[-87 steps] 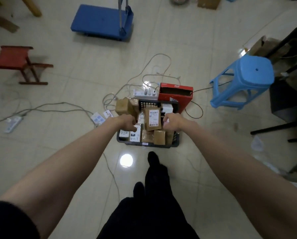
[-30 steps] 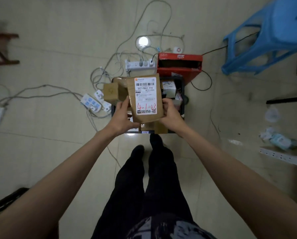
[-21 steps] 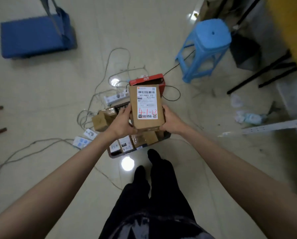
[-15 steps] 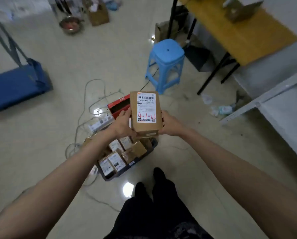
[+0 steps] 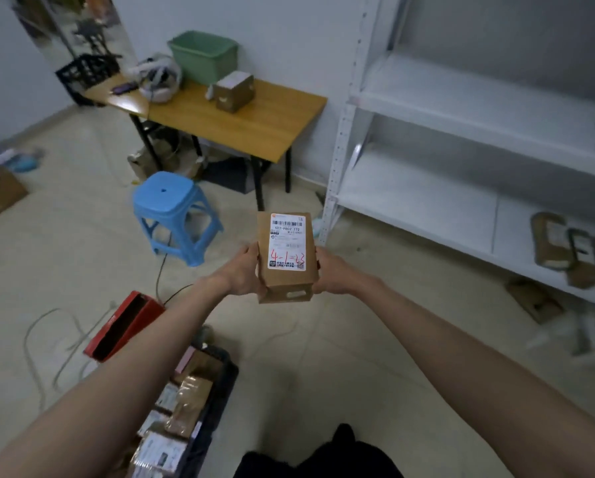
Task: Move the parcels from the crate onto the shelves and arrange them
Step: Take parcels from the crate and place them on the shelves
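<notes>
I hold a brown cardboard parcel (image 5: 286, 281) with a white label and red handwriting in front of me at chest height. My left hand (image 5: 242, 270) grips its left side and my right hand (image 5: 330, 272) grips its right side. The black crate (image 5: 220, 381) with several more parcels stands on the floor at the bottom left, under my left forearm. The white metal shelves (image 5: 444, 108) rise at the right; a few brown parcels (image 5: 551, 241) lie on the lower shelf at the far right.
A blue plastic stool (image 5: 172, 208) stands ahead on the left. Behind it is a wooden table (image 5: 254, 122) with a green bin (image 5: 203, 58) and a box (image 5: 234, 91). An open red box (image 5: 123, 326) and cables lie by the crate.
I lifted the labelled parcel out of the crate with both hands and turned right, from looking down at the floor to facing the table and the shelves.
</notes>
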{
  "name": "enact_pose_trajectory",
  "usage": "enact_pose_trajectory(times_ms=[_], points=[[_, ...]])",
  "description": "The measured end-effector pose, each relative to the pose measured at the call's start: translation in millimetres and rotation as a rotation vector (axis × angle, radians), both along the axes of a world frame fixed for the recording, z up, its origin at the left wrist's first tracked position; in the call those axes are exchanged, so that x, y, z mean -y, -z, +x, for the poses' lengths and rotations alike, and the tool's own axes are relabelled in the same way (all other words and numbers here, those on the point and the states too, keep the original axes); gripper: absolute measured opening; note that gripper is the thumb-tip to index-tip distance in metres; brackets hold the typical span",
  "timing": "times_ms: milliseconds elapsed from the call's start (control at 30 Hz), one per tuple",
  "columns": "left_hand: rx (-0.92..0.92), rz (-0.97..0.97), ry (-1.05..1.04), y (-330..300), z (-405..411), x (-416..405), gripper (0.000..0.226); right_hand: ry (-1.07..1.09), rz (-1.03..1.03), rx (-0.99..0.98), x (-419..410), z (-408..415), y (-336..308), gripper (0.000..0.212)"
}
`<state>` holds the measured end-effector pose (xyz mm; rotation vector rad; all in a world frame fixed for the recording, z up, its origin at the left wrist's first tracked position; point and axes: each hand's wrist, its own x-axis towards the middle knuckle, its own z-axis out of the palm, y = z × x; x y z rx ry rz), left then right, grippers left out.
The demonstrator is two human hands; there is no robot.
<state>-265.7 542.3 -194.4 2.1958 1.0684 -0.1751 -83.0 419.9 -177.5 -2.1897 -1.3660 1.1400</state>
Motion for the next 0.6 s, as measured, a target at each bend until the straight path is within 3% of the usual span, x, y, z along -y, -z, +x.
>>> enact_pose_trajectory(times_ms=[200, 333, 433, 600], points=[[-0.009, 0.005, 0.171, -7.4, 131.2, 48.7, 0.105, 0.151, -0.003, 0.016, 80.2, 106.5, -10.0, 0.073], [-0.012, -0.026, 0.285, -11.6, 206.0, 87.2, 0.112, 0.233, -0.011, 0.034, 135.1, 166.2, -15.4, 0.085], [-0.002, -0.037, 0.365, -1.5, 259.2, 110.5, 0.125, 0.289, -0.01, 0.017, 176.9, 205.3, -18.9, 0.082], [0.006, -0.047, 0.478, 5.2, 328.0, 154.8, 0.109, 0.398, -0.009, -0.033, 231.2, 256.0, -13.7, 0.085]])
